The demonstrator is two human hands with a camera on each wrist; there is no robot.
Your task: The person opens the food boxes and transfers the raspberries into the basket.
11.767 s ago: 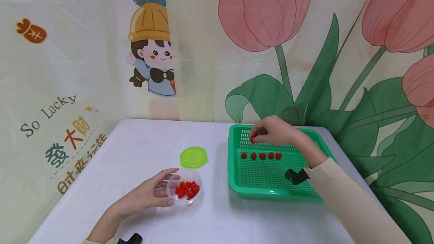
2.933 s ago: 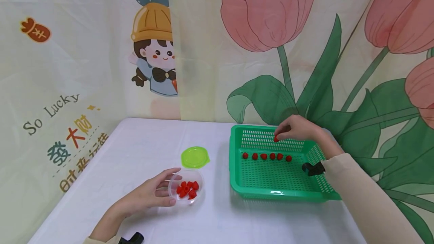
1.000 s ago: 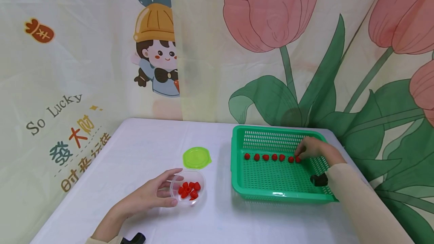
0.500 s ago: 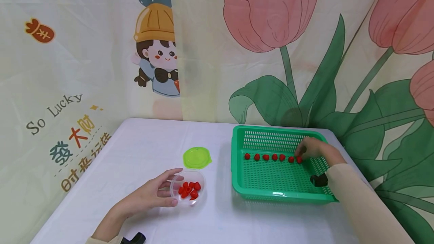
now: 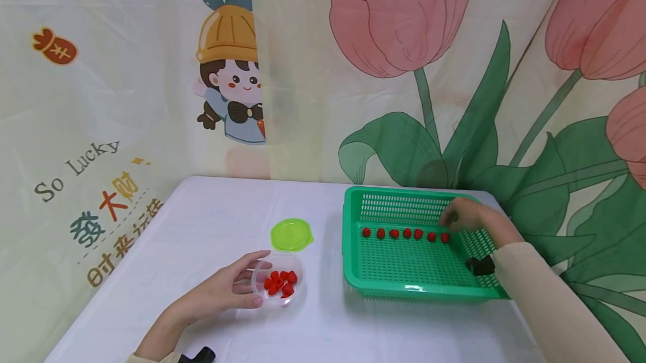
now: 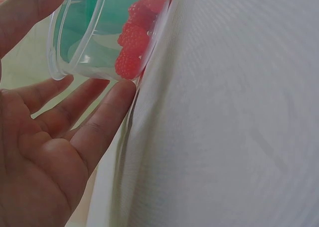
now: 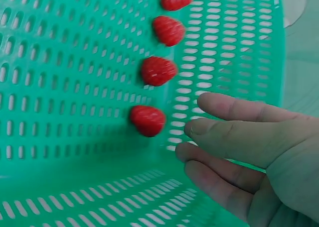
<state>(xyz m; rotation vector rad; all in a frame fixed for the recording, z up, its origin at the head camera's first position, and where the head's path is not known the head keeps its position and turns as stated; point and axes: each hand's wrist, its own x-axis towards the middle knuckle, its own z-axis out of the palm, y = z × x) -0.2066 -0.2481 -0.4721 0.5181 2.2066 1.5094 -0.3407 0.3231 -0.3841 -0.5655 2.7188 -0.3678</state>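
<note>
Right hand (image 5: 468, 215) hung loose, empty, by end berry (image 5: 445, 238); cup (image 5: 284, 262) sat way left, left hand (image 5: 229, 289) gripping it, probably lightly.

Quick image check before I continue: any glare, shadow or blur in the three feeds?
Head view: mostly crisp, small white glare on the near rim of the green basket, soft shadow on the white cloth to its left; left wrist: greyish and tilted, pale highlights on the clear cup; right wrist: red berries look slightly smeared, possibly motion blur.
</note>
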